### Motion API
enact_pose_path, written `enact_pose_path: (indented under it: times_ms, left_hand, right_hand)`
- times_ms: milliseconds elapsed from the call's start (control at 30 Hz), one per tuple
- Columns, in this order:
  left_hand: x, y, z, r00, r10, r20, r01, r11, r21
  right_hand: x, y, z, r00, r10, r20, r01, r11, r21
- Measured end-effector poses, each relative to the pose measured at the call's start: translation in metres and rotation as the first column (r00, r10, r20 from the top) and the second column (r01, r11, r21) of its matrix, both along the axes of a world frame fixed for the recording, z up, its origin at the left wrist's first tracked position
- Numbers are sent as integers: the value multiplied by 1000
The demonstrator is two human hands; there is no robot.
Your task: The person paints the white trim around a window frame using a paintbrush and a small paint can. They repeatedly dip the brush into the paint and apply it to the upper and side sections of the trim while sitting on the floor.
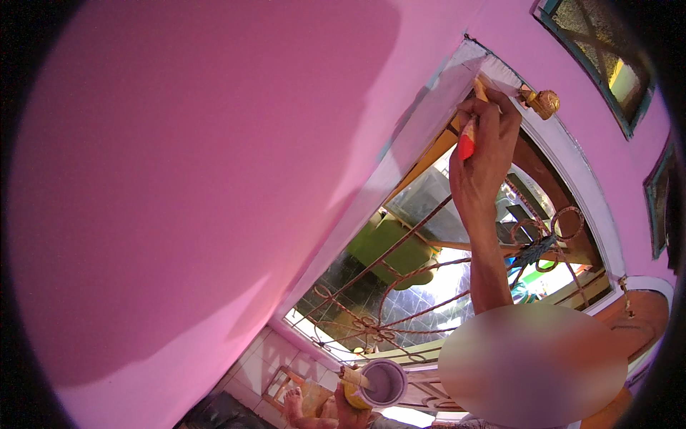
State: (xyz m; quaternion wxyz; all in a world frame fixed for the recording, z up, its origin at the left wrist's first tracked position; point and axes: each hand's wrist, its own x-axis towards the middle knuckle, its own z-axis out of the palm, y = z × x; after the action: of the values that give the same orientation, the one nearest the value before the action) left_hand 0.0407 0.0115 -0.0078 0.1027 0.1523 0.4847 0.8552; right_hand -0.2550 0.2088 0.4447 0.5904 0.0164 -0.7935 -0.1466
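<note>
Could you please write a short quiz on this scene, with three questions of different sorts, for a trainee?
1. True or false: the right hand holds a brush against the white window frame.
2. What does the left hand hold? A) a hammer B) a paint can C) a sponge
3. Fill in the missing word: the wall beside the frame is ____.

Key
1. True. The brush has a red and yellow handle, and its bristles lie on the frame near a gold ornament.
2. B. The can is open and stays low, near the tiled sill.
3. Pink.
</note>
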Motion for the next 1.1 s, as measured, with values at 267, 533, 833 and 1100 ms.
enact_pose_path:
  times_ms: [267,533,833,1100]
  left_hand:
    - [27,18,-65,998,53,33,-52,998,-22]
    - [31,19,-54,969,-151,193,106,969,225]
    - [33,20,-46,965,-164,205,111,962,249]
    - [36,19,-42,827,-403,392,94,786,611]
  right_hand:
    - [13,-5,4,968,19,249,-16,1000,-13]
    - [12,-2,5,979,-141,144,125,985,117]
    - [-3,-3,7,991,-91,103,84,994,72]
    - [-19,-15,17,988,-147,55,142,987,82]
